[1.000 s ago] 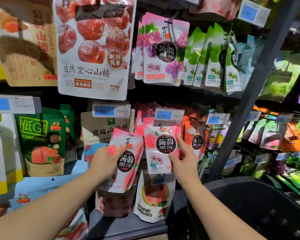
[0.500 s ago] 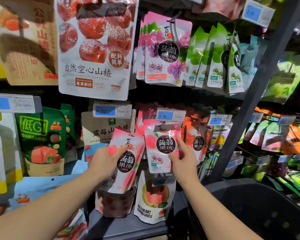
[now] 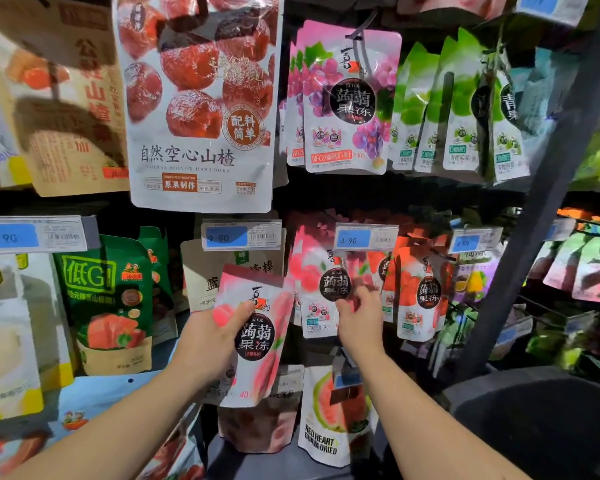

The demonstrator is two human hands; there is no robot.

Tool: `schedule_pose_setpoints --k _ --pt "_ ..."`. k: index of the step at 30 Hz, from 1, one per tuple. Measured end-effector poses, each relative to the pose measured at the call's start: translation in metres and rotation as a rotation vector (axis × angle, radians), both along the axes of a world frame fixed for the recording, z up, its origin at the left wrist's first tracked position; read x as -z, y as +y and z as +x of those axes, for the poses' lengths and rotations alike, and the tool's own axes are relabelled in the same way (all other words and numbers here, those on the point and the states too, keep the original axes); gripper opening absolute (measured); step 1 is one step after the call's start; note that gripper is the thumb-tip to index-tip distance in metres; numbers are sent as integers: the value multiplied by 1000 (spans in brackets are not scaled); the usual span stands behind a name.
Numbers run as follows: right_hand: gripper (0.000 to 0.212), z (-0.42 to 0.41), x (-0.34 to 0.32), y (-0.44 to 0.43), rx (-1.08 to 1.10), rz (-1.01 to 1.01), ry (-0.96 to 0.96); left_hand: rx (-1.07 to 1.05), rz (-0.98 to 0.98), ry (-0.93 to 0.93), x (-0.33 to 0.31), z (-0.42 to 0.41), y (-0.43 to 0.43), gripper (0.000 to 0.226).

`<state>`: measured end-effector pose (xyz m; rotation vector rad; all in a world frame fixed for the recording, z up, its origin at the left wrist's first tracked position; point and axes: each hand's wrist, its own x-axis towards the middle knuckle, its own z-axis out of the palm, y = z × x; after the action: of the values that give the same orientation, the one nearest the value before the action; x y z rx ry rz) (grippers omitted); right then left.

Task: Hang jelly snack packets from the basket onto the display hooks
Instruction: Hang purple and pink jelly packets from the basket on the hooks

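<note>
My left hand (image 3: pixel 208 336) grips a pink peach jelly packet (image 3: pixel 257 337) by its left edge, tilted, in front of the middle shelf row. My right hand (image 3: pixel 359 318) pinches the lower right edge of a matching pink jelly packet (image 3: pixel 321 289) that hangs on a display hook under the 4.90 price tag (image 3: pixel 364 237). More red jelly packets (image 3: pixel 421 292) hang just to the right. The black basket (image 3: pixel 541 424) sits at lower right; its inside is dark and I cannot see any contents.
Large hawthorn bag (image 3: pixel 201 98) hangs above my left hand. Purple grape jelly packets (image 3: pixel 350 102) and green packets (image 3: pixel 458 109) fill the upper row. A guava packet (image 3: pixel 333 417) hangs below. A dark shelf post (image 3: pixel 541 209) slants at right.
Both hands and their packets hold nearly the same place. My right hand has shifted slightly along the hanging packet's right edge; the view has drifted a little.
</note>
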<state>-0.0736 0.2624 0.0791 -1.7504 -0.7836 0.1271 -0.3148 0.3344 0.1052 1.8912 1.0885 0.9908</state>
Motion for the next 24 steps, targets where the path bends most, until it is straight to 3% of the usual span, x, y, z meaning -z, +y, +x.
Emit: schedule_pose_setpoints --k 3,8,12,17,20,22,24 --pt "36 0 0 9 13 -3 24 10 10 -18 0 -2 0 68" --pt "21 -2 0 -4 38 -8 -5 23 25 -14 -2 7 -5 63" --pt "47 -12 -10 -35 28 19 -69 78 -6 -62 -5 25 -13 61" --pt "32 -32 -30 -68 -191 142 3 151 -15 -114 -9 60 -37 52" --pt "60 -34 -35 -79 -338 141 144 137 -18 -140 -11 75 -44 52" --pt "77 -30 -35 -84 -324 109 93 156 -39 -167 -12 82 -50 51" --pt "78 -23 -36 -89 -297 124 51 191 -85 -196 -12 88 -59 48"
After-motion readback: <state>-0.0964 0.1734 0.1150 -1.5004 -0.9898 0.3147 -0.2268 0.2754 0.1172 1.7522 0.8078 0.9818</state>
